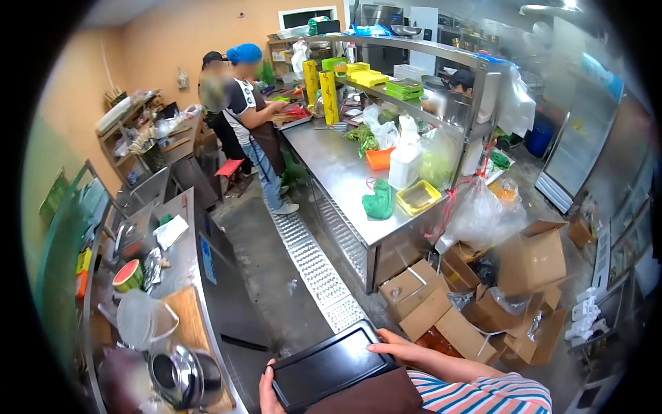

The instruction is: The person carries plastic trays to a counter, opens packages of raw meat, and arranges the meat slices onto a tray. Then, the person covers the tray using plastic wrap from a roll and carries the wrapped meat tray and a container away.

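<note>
Co-workers' faces — blurred (the left hand [271, 392], cropped).

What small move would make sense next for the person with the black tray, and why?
Probably a slight turn toward the steel table, keeping the black tray level. The left hand and right hand already hold it at opposite ends, and the table shows a bare stretch, while a plastic tub and metal pot crowd the left counter.
</note>
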`<state>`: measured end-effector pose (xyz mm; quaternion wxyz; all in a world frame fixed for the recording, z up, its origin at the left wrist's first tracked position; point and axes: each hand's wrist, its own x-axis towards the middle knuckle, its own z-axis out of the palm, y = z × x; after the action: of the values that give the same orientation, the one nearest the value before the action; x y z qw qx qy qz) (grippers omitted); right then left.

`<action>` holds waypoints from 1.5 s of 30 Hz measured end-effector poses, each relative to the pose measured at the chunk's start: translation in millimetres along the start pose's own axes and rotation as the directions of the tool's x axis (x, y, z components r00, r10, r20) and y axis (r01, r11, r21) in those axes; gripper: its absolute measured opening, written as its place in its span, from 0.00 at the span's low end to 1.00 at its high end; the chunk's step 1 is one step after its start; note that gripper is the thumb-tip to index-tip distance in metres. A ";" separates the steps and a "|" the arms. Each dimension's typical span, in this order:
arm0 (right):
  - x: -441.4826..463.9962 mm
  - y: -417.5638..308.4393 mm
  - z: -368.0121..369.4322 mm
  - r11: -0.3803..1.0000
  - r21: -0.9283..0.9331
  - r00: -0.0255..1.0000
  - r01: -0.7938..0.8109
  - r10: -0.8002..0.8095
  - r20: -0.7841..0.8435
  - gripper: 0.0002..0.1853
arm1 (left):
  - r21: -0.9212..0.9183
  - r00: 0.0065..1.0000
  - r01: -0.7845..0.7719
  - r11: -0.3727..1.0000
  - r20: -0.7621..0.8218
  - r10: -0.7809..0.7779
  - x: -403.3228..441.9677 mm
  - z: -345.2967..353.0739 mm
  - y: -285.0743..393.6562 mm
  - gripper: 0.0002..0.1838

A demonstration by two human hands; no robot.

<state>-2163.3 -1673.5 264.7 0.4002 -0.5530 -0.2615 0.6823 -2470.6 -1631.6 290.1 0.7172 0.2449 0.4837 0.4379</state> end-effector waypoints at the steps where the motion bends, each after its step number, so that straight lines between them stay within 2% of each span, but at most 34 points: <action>1: 33.1 9.0 -7.2 0.996 -0.091 1.000 0.014 -0.015 -0.002 0.43 | -0.008 1.000 0.013 1.000 -0.003 -0.013 18.1 3.0 12.4 0.24; 2: 71.1 23.8 -14.6 0.983 -0.181 0.999 0.034 -0.036 -0.005 0.44 | -0.011 1.000 0.023 1.000 0.000 -0.023 37.8 6.9 24.4 0.24; 3: 90.7 13.5 -9.2 0.983 -0.183 1.000 0.020 -0.020 0.005 0.45 | -0.011 0.999 0.037 0.999 0.006 -0.037 57.0 9.1 33.8 0.24; 4: 107.3 3.1 -6.5 0.971 -0.237 0.999 0.036 -0.032 0.019 0.56 | -0.010 0.999 0.052 0.999 0.015 -0.052 76.5 13.5 43.6 0.24; 7: 167.8 -33.4 -9.5 0.951 -0.309 1.000 -0.009 0.018 0.026 0.58 | -0.022 0.992 0.116 0.993 0.057 -0.115 132.2 20.9 71.7 0.25; 8: 185.8 -43.4 -8.2 0.955 -0.296 0.995 0.026 -0.053 -0.085 0.48 | -0.042 0.986 0.142 0.989 0.089 -0.138 149.4 20.1 80.6 0.25; 9: 200.9 -63.8 -4.5 0.969 -0.245 0.995 0.026 -0.050 -0.089 0.49 | -0.133 0.959 0.273 0.953 0.115 -0.259 191.0 13.6 89.3 0.24; 12: 252.9 -125.0 -1.1 0.993 -0.109 0.992 0.055 -0.067 -0.112 0.51 | 0.030 0.976 0.151 0.988 0.153 -0.154 278.7 42.5 136.0 0.24; 13: 255.2 -153.2 8.5 0.993 -0.110 0.981 0.035 -0.055 -0.184 0.50 | 0.061 0.974 0.131 0.989 0.180 -0.141 308.5 53.9 152.8 0.24; 14: 273.2 -159.9 7.6 0.984 -0.132 0.973 0.119 -0.142 -0.181 0.49 | 0.085 0.969 0.118 0.989 0.207 -0.133 336.8 63.1 167.6 0.24; 16: 293.5 -180.6 8.1 0.968 -0.174 0.952 0.182 -0.218 -0.216 0.53 | 0.127 0.958 0.098 0.987 0.256 -0.128 385.2 83.2 194.5 0.23; 18: 308.8 -190.7 10.7 0.973 0.113 0.951 0.202 -0.167 -0.261 0.46 | 0.152 0.945 0.087 0.985 0.299 -0.130 436.0 96.0 209.6 0.23; 20: 334.8 -178.8 -5.8 0.958 0.235 0.933 0.165 -0.074 -0.353 0.42 | 0.163 0.929 0.083 0.983 0.345 -0.136 481.4 108.1 218.9 0.23; 21: 341.3 -187.4 -9.2 0.939 0.266 0.908 0.220 -0.097 -0.409 0.37 | 0.167 0.917 0.087 0.982 0.371 -0.145 503.0 114.2 220.5 0.23; 22: 347.2 -196.5 -17.4 0.937 0.268 0.903 0.225 -0.097 -0.420 0.37 | 0.174 0.904 0.091 0.981 0.399 -0.154 523.7 121.3 219.9 0.23; 26: 369.8 -237.2 -40.8 0.744 0.563 0.877 0.360 -0.064 -0.477 0.27 | 0.249 0.853 0.099 0.964 0.477 -0.211 578.3 182.1 228.9 0.25; 28: 403.7 -242.1 -65.1 0.722 0.550 0.864 0.421 -0.135 -0.485 0.27 | 0.354 0.819 -0.034 0.935 0.545 -0.177 603.8 220.7 240.9 0.25; 32: 446.6 -279.7 -93.9 0.670 0.578 0.833 0.465 -0.111 -0.542 0.28 | 0.507 0.832 -0.112 0.855 0.518 -0.199 654.6 279.5 258.6 0.22; 34: 468.7 -295.6 -112.2 0.704 0.512 0.786 0.492 -0.107 -0.609 0.26 | 0.512 0.825 -0.093 0.854 0.519 -0.222 694.4 295.1 257.7 0.21; 36: 485.7 -305.4 -126.4 0.706 0.515 0.775 0.487 -0.078 -0.627 0.28 | 0.526 0.820 -0.053 0.849 0.508 -0.263 716.9 312.7 256.7 0.20; 38: 496.0 -317.5 -134.9 0.656 0.494 0.713 0.571 -0.099 -0.694 0.31 | 0.467 0.809 -0.027 0.884 0.530 -0.255 729.2 333.3 248.0 0.20; 39: 500.4 -320.1 -138.5 0.690 0.457 0.666 0.561 -0.047 -0.745 0.33 | 0.477 0.826 0.033 0.878 0.481 -0.293 732.8 344.2 245.6 0.21; 40: 508.2 -316.1 -143.2 0.684 0.458 0.655 0.567 -0.037 -0.755 0.33 | 0.541 0.778 0.046 0.840 0.507 -0.370 757.4 345.9 239.3 0.24; 42: 526.2 -305.1 -154.2 0.669 0.446 0.554 0.594 0.061 -0.830 0.34 | 0.585 0.829 0.036 0.810 0.435 -0.351 776.3 360.5 220.5 0.30; 43: 519.5 -329.5 -147.9 0.636 0.443 0.514 0.632 0.085 -0.854 0.35 | 0.583 0.794 0.060 0.810 0.465 -0.393 784.2 374.4 220.7 0.35; 45: 542.6 -317.4 -157.3 0.584 0.448 0.488 0.677 0.100 -0.867 0.35 | 0.619 0.752 0.070 0.782 0.482 -0.449 794.1 406.6 220.0 0.39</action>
<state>-1966.9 -1061.4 183.0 0.7846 -0.5225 0.1674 0.2888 -2069.3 -806.1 247.6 0.7833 0.4991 0.3652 0.0627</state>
